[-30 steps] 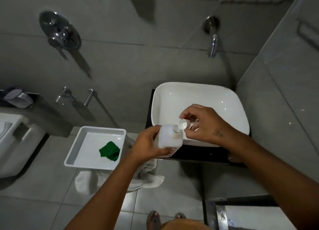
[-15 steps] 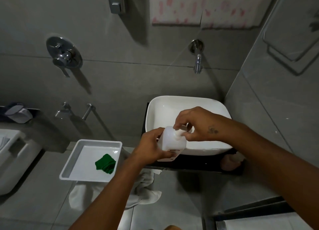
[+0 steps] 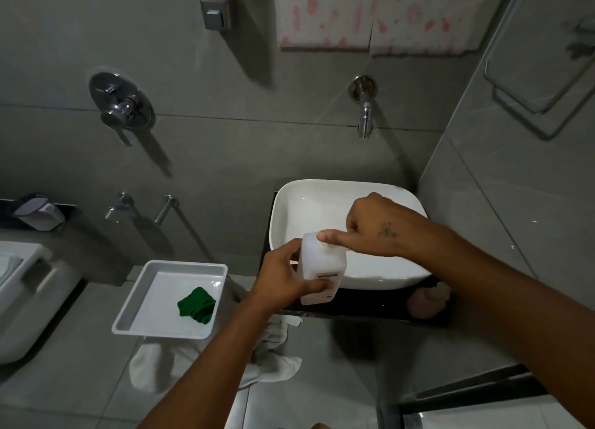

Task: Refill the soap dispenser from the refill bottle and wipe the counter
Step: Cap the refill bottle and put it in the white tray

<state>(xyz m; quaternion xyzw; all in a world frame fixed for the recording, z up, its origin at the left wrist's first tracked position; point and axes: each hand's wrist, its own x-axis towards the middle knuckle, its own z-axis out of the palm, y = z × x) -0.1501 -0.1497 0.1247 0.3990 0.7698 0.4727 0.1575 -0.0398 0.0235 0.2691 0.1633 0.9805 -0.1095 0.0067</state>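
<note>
My left hand (image 3: 283,280) grips a white translucent refill bottle (image 3: 322,264) upright, in front of the white basin (image 3: 309,203). My right hand (image 3: 370,227) sits on top of the bottle, fingers closed over its cap, which is hidden under them. The wall soap dispenser (image 3: 215,7) hangs high on the grey tiles, up and left of the basin. A folded green cloth (image 3: 196,305) lies in a white tray (image 3: 138,303) to my left. The black counter (image 3: 370,306) runs under the basin.
A wall tap (image 3: 365,113) points down over the basin. A shower valve (image 3: 120,106) is on the left wall, and a toilet (image 3: 22,287) stands at far left. White towels (image 3: 273,364) lie on the floor below the tray. A pinkish object (image 3: 428,300) sits on the counter's right end.
My right hand brought the cap down onto the bottle's neck and now covers it. The view tilted upward, bringing the wall dispenser into sight.
</note>
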